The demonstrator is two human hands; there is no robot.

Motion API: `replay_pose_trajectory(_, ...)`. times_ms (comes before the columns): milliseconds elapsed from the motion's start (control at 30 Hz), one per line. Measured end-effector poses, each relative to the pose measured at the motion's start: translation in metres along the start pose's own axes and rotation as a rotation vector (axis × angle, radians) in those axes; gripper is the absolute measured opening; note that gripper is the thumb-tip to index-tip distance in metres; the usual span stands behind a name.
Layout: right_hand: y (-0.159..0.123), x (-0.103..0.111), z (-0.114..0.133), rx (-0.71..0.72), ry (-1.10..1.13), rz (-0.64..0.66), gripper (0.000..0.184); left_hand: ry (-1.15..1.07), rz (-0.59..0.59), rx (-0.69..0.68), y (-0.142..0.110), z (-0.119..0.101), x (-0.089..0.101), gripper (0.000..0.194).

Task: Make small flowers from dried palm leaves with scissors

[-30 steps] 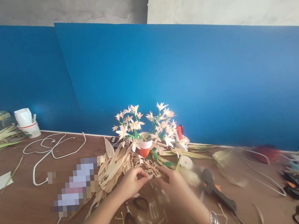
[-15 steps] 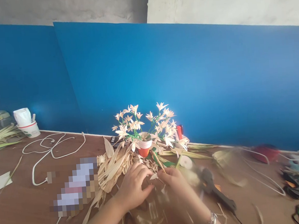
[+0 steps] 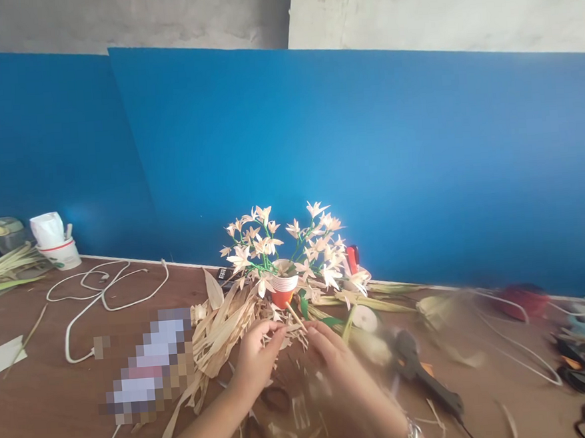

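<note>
Before the potted flowers, my left hand (image 3: 258,353) pinches a small pale piece of dried husk (image 3: 291,328) between thumb and fingertips. My right hand (image 3: 330,347) is closed on a thin wooden stick (image 3: 294,315) that points up and to the left, close to the husk piece. Whether stick and husk touch is too small to tell. Just behind both hands stands an orange-and-white cup (image 3: 283,291) bearing pale husk flowers (image 3: 259,245) on green stems. A heap of dried husks (image 3: 230,323) lies left of the cup. Under my wrists are dark-handled scissors (image 3: 275,399), partly blurred.
To the right lie a white tape roll (image 3: 364,318) and a black glue gun (image 3: 426,376). A white cable (image 3: 100,294) curls at the left near a paper cup (image 3: 60,254). Along the back runs a blue panel (image 3: 368,153). Husk scraps litter the brown table (image 3: 51,423).
The stick came into my right hand and has tilted from upright-right to leaning left over the husk scraps. My left hand opened, then closed again on a husk piece.
</note>
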State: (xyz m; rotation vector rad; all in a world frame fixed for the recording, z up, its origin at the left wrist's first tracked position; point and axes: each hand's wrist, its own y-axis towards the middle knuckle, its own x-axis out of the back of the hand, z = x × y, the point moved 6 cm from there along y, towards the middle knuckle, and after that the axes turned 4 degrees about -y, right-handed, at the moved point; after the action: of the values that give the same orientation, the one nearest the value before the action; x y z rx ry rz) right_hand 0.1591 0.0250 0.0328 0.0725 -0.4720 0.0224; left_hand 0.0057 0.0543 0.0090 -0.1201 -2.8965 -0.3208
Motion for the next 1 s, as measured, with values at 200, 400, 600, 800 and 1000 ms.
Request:
replay_pose_trajectory(200, 0.001, -0.004, -0.006, 0.054, -0.07, -0.002, 0.042, -0.363, 0.018, 0.338, -0.001, 0.015, -0.009, 0.034)
replay_pose_trajectory(400, 0.005, -0.015, -0.021, -0.105, 0.209, 0.127, 0.046, -0.374, 0.011, 0.34, -0.002, 0.012, -0.007, 0.036)
replay_pose_trajectory(600, 0.005, -0.023, -0.037, -0.298, 0.541, 0.172, 0.049, -0.28, 0.121, 0.256, 0.001, 0.01, -0.01, 0.029)
replay_pose_trajectory(800, -0.003, -0.024, -0.025, -0.343, 0.643, 0.251, 0.062, -0.162, 0.072, 0.19, 0.004, 0.007, -0.005, 0.028)
replay_pose_trajectory(1000, -0.003, -0.032, -0.026, -0.291, 0.602, 0.396, 0.064, -0.261, 0.096, 0.241, -0.001, 0.007, -0.012, 0.022)
